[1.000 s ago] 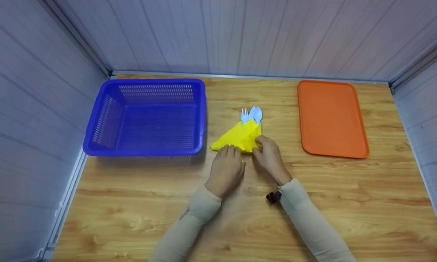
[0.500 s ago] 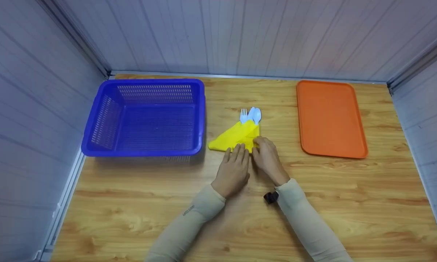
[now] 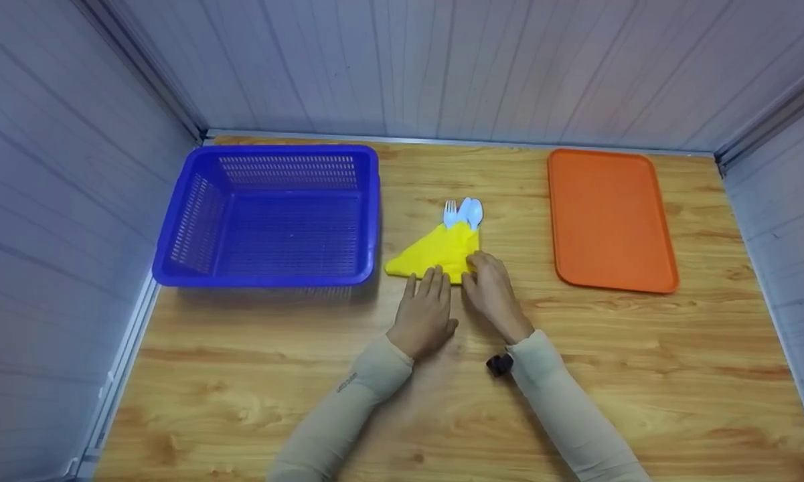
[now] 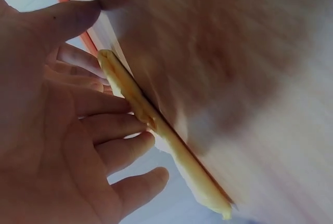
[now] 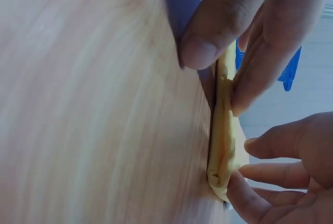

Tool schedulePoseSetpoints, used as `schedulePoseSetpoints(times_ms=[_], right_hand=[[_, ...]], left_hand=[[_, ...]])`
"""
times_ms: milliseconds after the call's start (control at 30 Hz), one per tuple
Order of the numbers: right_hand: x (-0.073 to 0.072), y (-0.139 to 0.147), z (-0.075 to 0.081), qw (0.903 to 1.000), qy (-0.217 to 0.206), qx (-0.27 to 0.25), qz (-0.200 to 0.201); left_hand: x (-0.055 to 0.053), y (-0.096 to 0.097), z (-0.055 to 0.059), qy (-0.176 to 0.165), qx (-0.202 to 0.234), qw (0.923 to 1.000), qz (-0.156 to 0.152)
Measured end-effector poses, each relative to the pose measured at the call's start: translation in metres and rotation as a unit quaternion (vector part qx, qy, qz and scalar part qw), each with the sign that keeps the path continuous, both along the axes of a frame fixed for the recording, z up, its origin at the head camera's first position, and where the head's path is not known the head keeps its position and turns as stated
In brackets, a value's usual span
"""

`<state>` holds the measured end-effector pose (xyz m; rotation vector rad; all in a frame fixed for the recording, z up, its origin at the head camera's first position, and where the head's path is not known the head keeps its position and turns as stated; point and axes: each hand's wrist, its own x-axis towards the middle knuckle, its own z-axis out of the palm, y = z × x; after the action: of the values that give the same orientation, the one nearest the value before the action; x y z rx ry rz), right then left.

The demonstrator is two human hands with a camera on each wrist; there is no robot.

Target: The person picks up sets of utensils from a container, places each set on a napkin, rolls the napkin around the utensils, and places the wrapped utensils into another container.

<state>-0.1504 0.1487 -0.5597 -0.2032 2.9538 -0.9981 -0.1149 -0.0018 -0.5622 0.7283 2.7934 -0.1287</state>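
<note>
A folded yellow napkin (image 3: 435, 252) lies on the table as a pocket, its pointed end to the left. From its top stick out the white heads of a fork (image 3: 450, 213), a spoon (image 3: 475, 213) and a third utensil (image 3: 464, 209) partly behind the spoon; their lower parts are hidden. My left hand (image 3: 424, 318) rests straight fingers along the napkin's near edge, its thumb held off to the side, as the left wrist view also shows. My right hand (image 3: 495, 294), fingers bent, holds the napkin's right edge between thumb and fingertips.
A blue perforated basket (image 3: 368, 268) stands to the left of the napkin, with nothing in it. An orange tray (image 3: 612, 221) lies flat on the right. Panelled walls (image 3: 408, 73) enclose the wooden table (image 3: 642, 375) at the back and sides.
My left hand has slid right along the napkin's near edge, with its fingers straighter and more forward. The right hand stays at the right edge. Napkin and utensils look nearly the same.
</note>
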Motion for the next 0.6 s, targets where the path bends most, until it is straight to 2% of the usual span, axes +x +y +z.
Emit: schedulePoseSetpoints(times_ms=[167, 333, 600], right_hand=[[-0.0006, -0.0005, 0.0005, 0.9998, -0.002, 0.018, 0.004], [-0.0010, 0.0014, 0.0003, 0.9993, 0.008, 0.034, 0.015], [-0.0040, 0.0068, -0.0009, 0.9958, 0.055, 0.049, 0.053]], left_hand=[[-0.0028, -0.0026, 0.0015, -0.034, 0.028, 0.9990, 0.003], [-0.0048, -0.0038, 0.0029, -0.047, 0.052, 0.9976, 0.000], [-0.0059, 0.0001, 0.0048, -0.074, 0.054, 0.9958, 0.003]])
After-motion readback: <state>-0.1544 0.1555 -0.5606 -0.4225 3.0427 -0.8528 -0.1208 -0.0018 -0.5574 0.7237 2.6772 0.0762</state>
